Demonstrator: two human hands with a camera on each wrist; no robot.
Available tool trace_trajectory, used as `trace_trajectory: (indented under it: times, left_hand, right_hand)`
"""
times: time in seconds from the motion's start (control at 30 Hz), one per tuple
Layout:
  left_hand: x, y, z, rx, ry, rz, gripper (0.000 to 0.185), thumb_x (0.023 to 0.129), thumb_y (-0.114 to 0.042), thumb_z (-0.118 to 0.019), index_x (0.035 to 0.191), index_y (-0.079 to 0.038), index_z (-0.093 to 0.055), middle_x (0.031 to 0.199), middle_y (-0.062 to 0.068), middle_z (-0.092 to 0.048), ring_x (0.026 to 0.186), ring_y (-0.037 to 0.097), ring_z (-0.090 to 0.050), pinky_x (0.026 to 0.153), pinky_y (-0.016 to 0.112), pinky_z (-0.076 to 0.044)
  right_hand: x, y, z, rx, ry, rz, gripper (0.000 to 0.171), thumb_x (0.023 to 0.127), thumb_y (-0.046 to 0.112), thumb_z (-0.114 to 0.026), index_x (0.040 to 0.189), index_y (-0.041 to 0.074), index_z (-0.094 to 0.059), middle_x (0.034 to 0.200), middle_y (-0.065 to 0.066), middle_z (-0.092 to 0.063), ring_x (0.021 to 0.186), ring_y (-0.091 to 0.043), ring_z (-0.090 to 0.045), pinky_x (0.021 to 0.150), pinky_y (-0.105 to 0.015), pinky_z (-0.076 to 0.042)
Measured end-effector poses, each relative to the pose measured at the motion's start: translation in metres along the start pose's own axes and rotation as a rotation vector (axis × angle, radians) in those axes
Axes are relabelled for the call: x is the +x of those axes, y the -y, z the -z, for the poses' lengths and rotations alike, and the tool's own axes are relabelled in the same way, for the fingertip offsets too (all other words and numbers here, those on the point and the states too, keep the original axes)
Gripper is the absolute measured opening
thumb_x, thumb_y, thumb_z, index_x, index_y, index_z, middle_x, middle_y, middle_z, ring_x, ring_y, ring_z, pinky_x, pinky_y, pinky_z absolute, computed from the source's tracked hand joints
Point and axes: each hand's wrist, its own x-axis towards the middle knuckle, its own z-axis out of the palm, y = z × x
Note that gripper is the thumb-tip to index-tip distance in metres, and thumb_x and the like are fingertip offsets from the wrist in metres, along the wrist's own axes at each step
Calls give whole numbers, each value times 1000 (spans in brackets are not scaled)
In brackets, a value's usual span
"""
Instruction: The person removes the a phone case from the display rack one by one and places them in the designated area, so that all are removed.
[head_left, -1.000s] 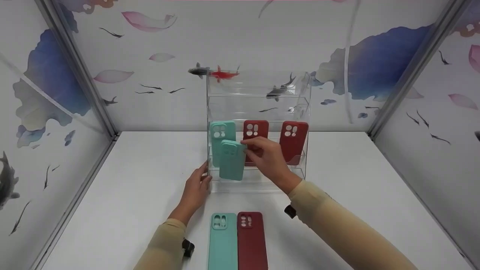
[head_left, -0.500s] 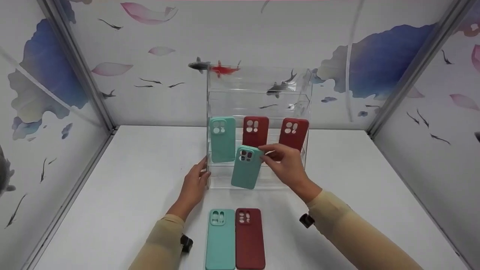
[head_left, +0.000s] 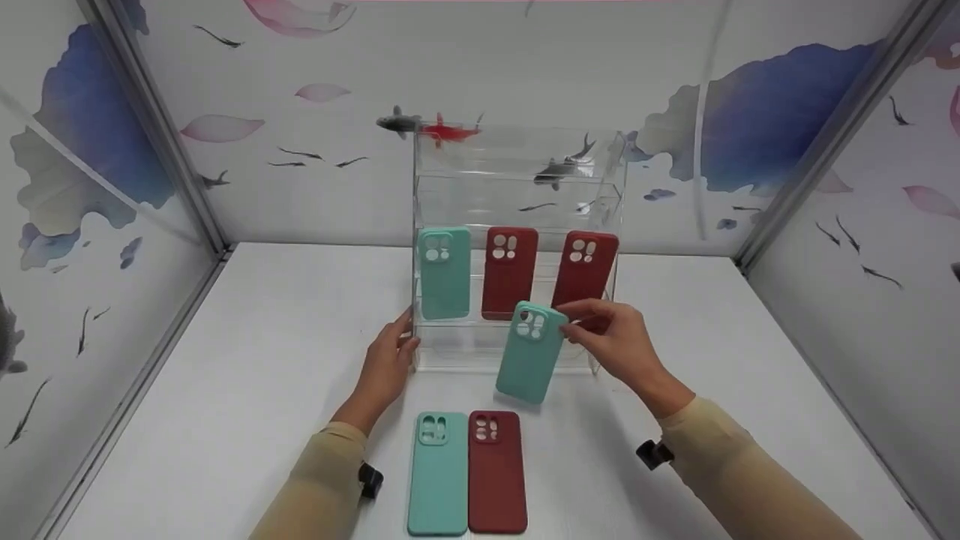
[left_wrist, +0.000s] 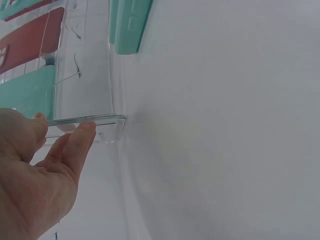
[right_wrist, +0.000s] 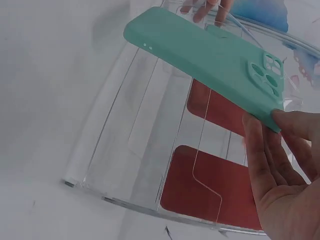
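My right hand (head_left: 622, 345) pinches a teal phone case (head_left: 529, 364) by its upper right corner. The case hangs tilted in front of the lower part of a transparent acrylic display rack (head_left: 517, 199). In the right wrist view, thumb and fingers meet at the corner near the camera cutouts of this teal case (right_wrist: 200, 55). My left hand (head_left: 386, 364) grips the rack's left side panel, with thumb and fingers on either side of its edge (left_wrist: 85, 119). One teal case (head_left: 445, 277) and two red cases (head_left: 510, 274) lean in a row on a rack tier.
Nearer me, another teal case (head_left: 439, 476) and a dark red case (head_left: 498, 476) lie side by side on the white table (head_left: 292, 300). Printed white panels (head_left: 300, 187) with metal corner posts (head_left: 817, 135) enclose the back and sides.
My right hand has carried the teal case rightward and down, away from the teal case at the rack's left. My left hand keeps its grip on the rack's side.
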Motion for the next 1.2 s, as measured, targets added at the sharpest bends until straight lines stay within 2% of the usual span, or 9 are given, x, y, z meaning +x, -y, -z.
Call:
trace_trajectory:
  times: [0.23, 0.4, 0.57, 0.73, 0.9, 1.2]
  left_hand:
    - [-1, 0, -2, -4, 2, 14, 58, 111, -21, -50, 165, -23, -28, 152, 11, -51, 142, 30, -52, 117, 47, -47]
    - [-3, -1, -2, -10, 1, 28, 58, 111, -21, -50, 164, -23, -29, 151, 12, -52, 142, 30, -52, 116, 47, -48]
    - [-2, 0, -3, -7, -4, 13, 57, 111, -19, -50, 164, -21, -30, 151, 13, -52, 142, 30, -52, 117, 48, -47]
    - [-1, 0, -3, -15, -2, 13, 57, 111, -21, -50, 164, -21, -30, 151, 13, -52, 142, 30, -52, 117, 48, -46]
    - [-2, 1, -3, -7, 13, 14, 58, 111, -22, -49, 165, -20, -28, 151, 14, -51, 143, 31, -51, 118, 48, -46]
    - [0, 3, -2, 1, 2, 17, 58, 111, -25, -49, 165, -24, -28, 150, 13, -53, 141, 29, -52, 117, 48, -47]
  right_hand:
    - [-13, -20, 17, 62, 72, -131, 29, 93, 14, -78, 122, 10, -75, 113, -13, -75, 90, -30, -76, 80, -26, -65]
    - [-20, -31, 34, 76, 159, -235, 34, 94, 17, -78, 124, 5, -73, 117, -16, -75, 90, -23, -77, 80, -29, -65]
    - [-26, -39, 41, 67, 262, -301, 34, 93, 20, -78, 123, 5, -74, 112, -15, -74, 89, -25, -77, 79, -32, -66]
    - [-37, -50, 34, 44, 365, -317, 34, 93, 24, -79, 121, 7, -75, 108, -12, -74, 87, -25, -76, 78, -34, -66]
    - [-47, -61, 20, 30, 421, -300, 31, 91, 21, -81, 117, 5, -77, 103, -12, -76, 81, -24, -75, 76, -35, -66]
    - [-46, -70, -2, 8, 446, -311, 27, 90, 19, -81, 115, 7, -78, 103, -8, -76, 82, -19, -73, 77, -34, -66]
